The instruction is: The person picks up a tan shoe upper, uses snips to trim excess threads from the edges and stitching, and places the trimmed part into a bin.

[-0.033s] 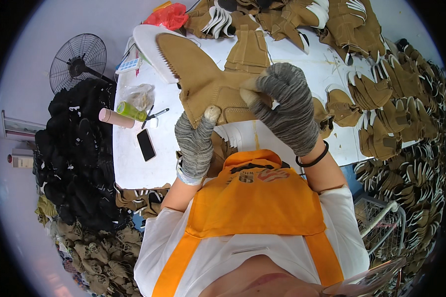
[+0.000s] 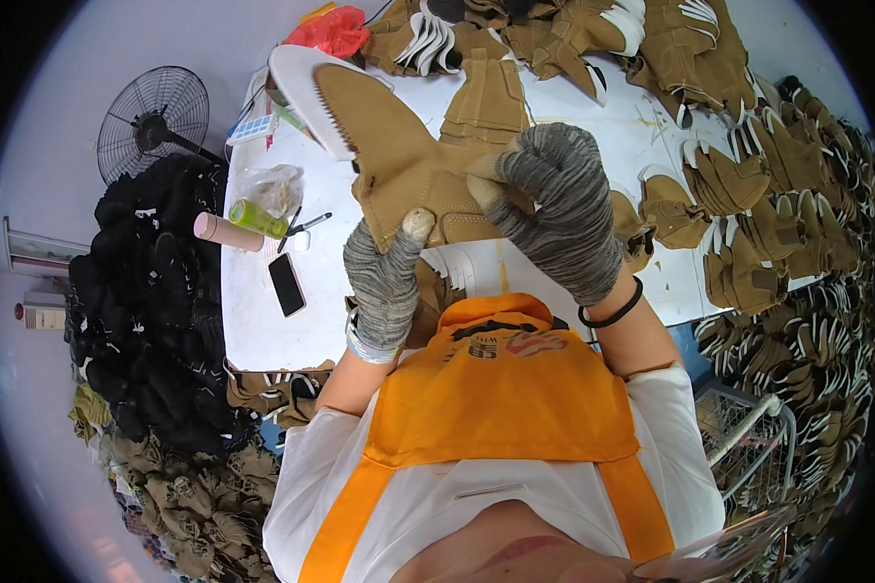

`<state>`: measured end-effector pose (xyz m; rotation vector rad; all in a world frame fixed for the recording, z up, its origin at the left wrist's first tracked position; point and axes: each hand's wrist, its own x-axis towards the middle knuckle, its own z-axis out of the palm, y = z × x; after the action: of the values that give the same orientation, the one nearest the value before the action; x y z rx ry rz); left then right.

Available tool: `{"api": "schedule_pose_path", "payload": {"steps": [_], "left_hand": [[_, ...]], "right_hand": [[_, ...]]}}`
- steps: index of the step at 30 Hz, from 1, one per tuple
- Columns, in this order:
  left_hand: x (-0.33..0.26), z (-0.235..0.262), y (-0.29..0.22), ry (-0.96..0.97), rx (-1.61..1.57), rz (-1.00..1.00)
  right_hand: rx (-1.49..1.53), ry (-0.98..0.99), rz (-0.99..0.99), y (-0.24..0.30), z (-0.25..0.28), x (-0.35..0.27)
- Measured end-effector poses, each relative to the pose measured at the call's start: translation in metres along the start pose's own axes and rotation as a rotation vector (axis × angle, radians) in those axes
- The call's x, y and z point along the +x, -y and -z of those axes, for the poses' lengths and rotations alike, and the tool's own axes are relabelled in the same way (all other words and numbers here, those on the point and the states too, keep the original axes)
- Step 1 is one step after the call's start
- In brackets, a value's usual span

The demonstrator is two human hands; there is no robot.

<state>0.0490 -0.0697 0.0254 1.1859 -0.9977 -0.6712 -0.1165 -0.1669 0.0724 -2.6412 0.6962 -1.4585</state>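
At the far left a black fan (image 2: pixel 153 120) stands above a heap of black pieces (image 2: pixel 141 311). On the white table (image 2: pixel 253 330) lie a pink tube (image 2: pixel 227 233) and a black phone (image 2: pixel 287 284). The gloved left hand (image 2: pixel 384 282) pinches the lower edge of a tan shoe upper (image 2: pixel 408 165), held up over the table; the gloved right hand (image 2: pixel 559 209) grips its right side. Tan uppers (image 2: pixel 768 223) pile up at the right.
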Motion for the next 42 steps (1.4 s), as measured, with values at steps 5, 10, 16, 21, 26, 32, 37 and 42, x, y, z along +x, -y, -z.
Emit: {"api": "schedule_pose_path", "payload": {"steps": [5, 10, 16, 21, 26, 32, 37, 42], "left_hand": [[0.002, 0.0, 0.006, 0.026, -0.014, 0.035], [0.004, -0.001, 0.004, 0.02, -0.115, 0.121], [0.007, 0.006, 0.006, 0.082, -0.104, 0.216], [0.012, 0.004, 0.005, 0.144, 0.007, 0.251], [0.013, -0.002, 0.006, 0.222, 0.214, 0.232], [0.013, -0.007, 0.01, 0.272, 0.547, -0.02], [0.016, -0.007, 0.027, 0.224, 0.731, -0.258], [0.016, 0.0, 0.006, 0.115, -0.242, 0.343]], "right_hand": [[-0.043, -0.064, 0.026, -0.004, -0.009, -0.002], [0.078, 0.029, 0.004, -0.009, -0.014, -0.009], [-0.053, 0.279, 0.008, -0.006, -0.009, -0.018], [-0.171, 0.272, 0.138, -0.013, -0.014, -0.025], [-0.273, 0.369, 0.173, -0.016, -0.021, -0.034], [-0.224, 0.483, 0.069, -0.016, -0.016, -0.034], [0.336, 0.048, -0.181, -0.01, -0.01, -0.043], [0.386, 0.007, -0.437, -0.035, -0.01, -0.044]]}}
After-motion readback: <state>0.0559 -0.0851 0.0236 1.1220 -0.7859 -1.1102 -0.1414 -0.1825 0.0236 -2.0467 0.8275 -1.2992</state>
